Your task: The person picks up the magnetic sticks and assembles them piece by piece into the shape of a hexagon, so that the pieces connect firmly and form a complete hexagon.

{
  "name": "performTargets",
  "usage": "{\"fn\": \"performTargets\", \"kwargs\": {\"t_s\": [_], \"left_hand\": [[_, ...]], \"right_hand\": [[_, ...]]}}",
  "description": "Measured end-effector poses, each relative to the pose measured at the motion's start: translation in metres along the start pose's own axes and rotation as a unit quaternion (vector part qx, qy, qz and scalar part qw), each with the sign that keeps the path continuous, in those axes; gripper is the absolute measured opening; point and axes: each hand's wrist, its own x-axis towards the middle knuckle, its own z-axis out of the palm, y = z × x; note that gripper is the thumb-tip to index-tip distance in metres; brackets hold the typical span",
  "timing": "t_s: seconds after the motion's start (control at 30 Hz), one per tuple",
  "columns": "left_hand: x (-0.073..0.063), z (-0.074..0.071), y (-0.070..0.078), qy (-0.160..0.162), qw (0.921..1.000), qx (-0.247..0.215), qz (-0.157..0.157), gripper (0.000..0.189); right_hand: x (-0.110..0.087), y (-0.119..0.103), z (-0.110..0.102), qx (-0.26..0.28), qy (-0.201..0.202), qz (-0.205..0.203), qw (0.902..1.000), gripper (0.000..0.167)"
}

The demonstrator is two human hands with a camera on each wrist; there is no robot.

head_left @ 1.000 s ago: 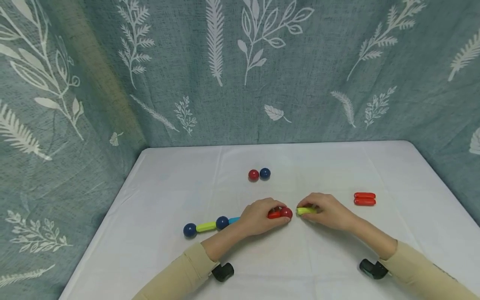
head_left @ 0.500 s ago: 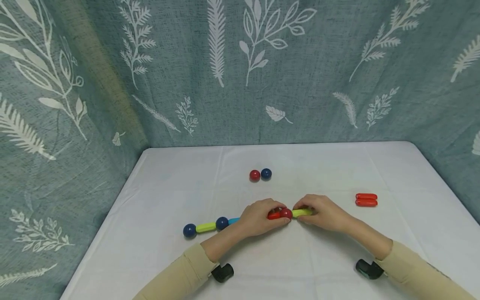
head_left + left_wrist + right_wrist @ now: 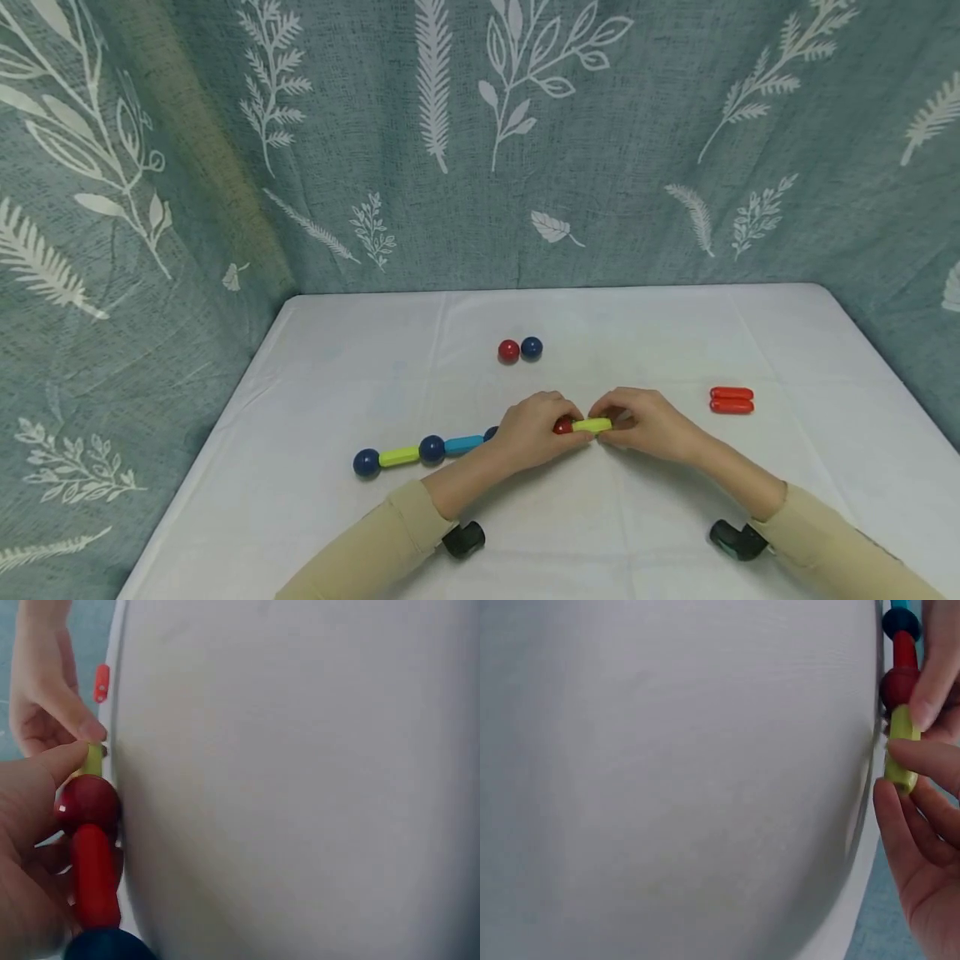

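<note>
- The step seems joining: left hand and right hand pinch green stick, at three o'clock of red ball.
- Full seating I cannot tell.
- Next move probably needs loose ball, at eleven o'clock.

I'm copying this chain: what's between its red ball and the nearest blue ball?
A red stick, touching both; the left wrist view shows it.
</note>
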Motion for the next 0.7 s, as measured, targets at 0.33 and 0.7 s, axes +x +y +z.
{"fn": "performTargets", "kwargs": {"t_s": [0.33,0.7], "left_hand": [[-0.008,0.0,-0.012,-0.007,0.999,-0.041,-0.015,0.022],[-0.011,-0.004,-0.013,-0.024,0.9991,-0.028,-0.022,0.024]], "right_hand": [[0.037,-0.001,-0.002,-0.001,0.022,0.022,0.9995,0.018],[0.113,-0.013,0.01,-0.049,0.05,0.005,0.9975,0.042]]}}
